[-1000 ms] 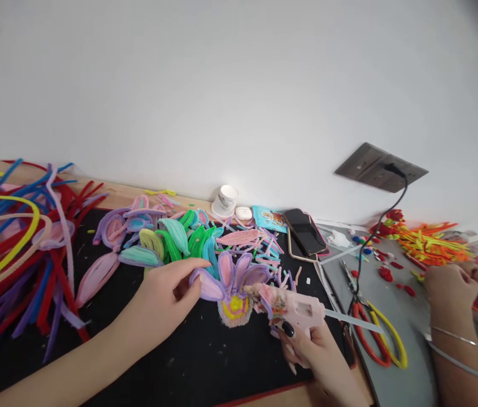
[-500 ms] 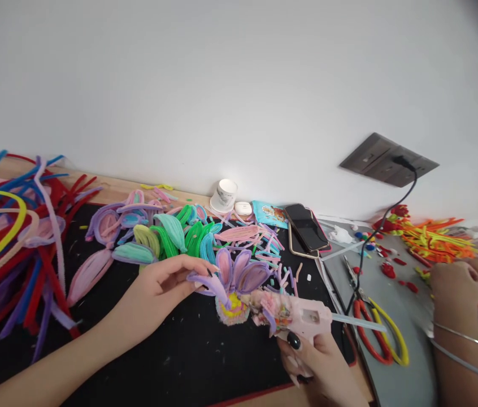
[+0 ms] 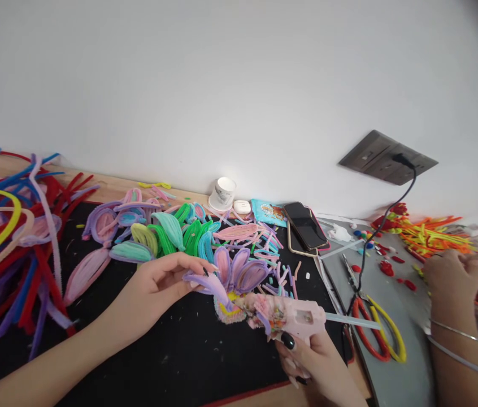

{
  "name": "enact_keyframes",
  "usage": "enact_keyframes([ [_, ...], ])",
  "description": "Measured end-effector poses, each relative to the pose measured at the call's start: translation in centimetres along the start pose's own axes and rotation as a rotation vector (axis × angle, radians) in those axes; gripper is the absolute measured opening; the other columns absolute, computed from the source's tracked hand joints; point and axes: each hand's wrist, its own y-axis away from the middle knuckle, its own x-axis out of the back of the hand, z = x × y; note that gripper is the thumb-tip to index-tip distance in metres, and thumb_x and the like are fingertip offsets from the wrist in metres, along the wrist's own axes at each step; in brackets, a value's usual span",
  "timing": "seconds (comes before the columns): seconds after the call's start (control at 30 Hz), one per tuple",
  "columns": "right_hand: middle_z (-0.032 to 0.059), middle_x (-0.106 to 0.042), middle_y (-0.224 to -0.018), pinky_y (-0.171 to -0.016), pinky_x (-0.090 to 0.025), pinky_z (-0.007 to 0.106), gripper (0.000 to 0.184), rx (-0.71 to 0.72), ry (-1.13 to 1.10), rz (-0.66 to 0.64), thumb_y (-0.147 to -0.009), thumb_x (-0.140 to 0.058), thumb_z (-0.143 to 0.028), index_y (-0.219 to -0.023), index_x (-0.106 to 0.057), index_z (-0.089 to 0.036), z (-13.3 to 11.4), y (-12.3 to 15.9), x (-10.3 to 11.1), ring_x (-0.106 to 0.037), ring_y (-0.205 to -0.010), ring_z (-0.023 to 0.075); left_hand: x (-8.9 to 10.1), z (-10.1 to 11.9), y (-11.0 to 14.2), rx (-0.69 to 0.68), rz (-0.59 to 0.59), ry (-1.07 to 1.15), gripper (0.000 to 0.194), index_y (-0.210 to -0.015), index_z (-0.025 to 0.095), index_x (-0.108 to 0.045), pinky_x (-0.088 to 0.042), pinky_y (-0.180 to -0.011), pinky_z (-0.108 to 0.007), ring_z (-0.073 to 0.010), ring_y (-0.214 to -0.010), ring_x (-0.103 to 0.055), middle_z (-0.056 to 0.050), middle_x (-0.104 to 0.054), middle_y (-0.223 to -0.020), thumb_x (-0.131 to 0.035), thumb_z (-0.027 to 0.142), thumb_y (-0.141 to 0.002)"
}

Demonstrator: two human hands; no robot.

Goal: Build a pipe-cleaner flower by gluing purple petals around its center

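Note:
My left hand (image 3: 166, 291) pinches a purple petal (image 3: 213, 285) of a pipe-cleaner flower (image 3: 247, 274). The flower has pink-and-purple looped petals around a round yellow centre (image 3: 226, 314) with a pale fuzzy rim. In my right hand (image 3: 315, 359) is a pink hot glue gun (image 3: 294, 314), its front crusted with pipe-cleaner bits and a clear glue stick (image 3: 351, 320) poking out of the back. Its nozzle points left, right at the yellow centre by the pinched petal. Whether glue is coming out cannot be made out.
Green, teal and pink looped pieces (image 3: 169, 232) lie behind my hands on the black mat (image 3: 171, 362). Loose pipe cleaners (image 3: 22, 249) heap up at left. Phone (image 3: 304, 226), cup (image 3: 224, 192) and pliers (image 3: 374, 328) lie around. A black cord (image 3: 385, 217) runs to the wall socket. A co-worker's hands (image 3: 455, 282) work at right.
The glue gun has moved slightly left, its nozzle now over the flower's yellow centre. My left hand keeps its pinch on the petal. The whole view has shifted a little.

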Motion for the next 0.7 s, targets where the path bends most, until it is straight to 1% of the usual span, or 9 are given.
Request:
enact_keyframes([
  [0.1,-0.0084,-0.037,-0.054,-0.038,-0.025,0.018,0.046,0.0,0.009,-0.006,-0.074,-0.066,-0.059,-0.079,-0.046,-0.018,0.09,0.05,0.08,-0.026,-0.04,0.0021,-0.09,0.17,-0.11,-0.015,0.01,-0.011,0.003,-0.077,0.02,-0.064,-0.055,-0.08,-0.028,-0.019,-0.09,-0.067,-0.005,-0.073,-0.098,-0.067,0.019,-0.076],
  [0.2,-0.0081,-0.037,-0.055,-0.038,-0.023,0.017,0.044,0.011,0.005,-0.025,-0.075,-0.066,-0.057,-0.079,-0.048,-0.017,0.04,0.04,0.04,-0.026,-0.04,0.0017,-0.16,0.4,-0.19,-0.024,0.012,-0.016,0.002,-0.076,0.019,-0.064,-0.055,-0.081,-0.029,-0.0195,-0.09,-0.067,-0.005,-0.073,-0.096,-0.066,0.019,-0.076],
  [0.33,-0.0073,-0.038,-0.056,-0.039,-0.02,0.017,0.045,0.002,-0.003,-0.027,-0.074,-0.067,-0.058,-0.08,-0.05,-0.016,-0.17,0.02,-0.04,-0.027,-0.041,0.0017,-0.07,0.44,-0.07,-0.017,0.001,0.0,0.002,-0.077,0.02,-0.064,-0.054,-0.082,-0.027,-0.0183,-0.091,-0.067,-0.003,-0.073,-0.097,-0.065,0.019,-0.078],
  [0.5,-0.0075,-0.038,-0.055,-0.038,-0.02,0.018,0.044,-0.016,-0.017,-0.01,-0.073,-0.068,-0.057,-0.081,-0.051,-0.016,-0.17,0.1,0.02,-0.025,-0.041,0.0018,0.09,0.39,0.12,-0.014,-0.005,0.004,0.003,-0.078,0.023,-0.065,-0.054,-0.081,-0.025,-0.0176,-0.092,-0.067,0.0,-0.073,-0.098,-0.065,0.02,-0.08],
  [0.7,-0.0087,-0.034,-0.054,-0.039,-0.021,0.017,0.041,-0.016,-0.028,-0.023,-0.075,-0.068,-0.054,-0.079,-0.05,-0.017,-0.45,0.31,-0.14,-0.024,-0.041,0.0015,0.06,0.21,-0.14,-0.01,0.001,0.014,0.002,-0.079,0.022,-0.066,-0.055,-0.08,-0.025,-0.0181,-0.091,-0.067,-0.001,-0.072,-0.099,-0.065,0.021,-0.08],
])
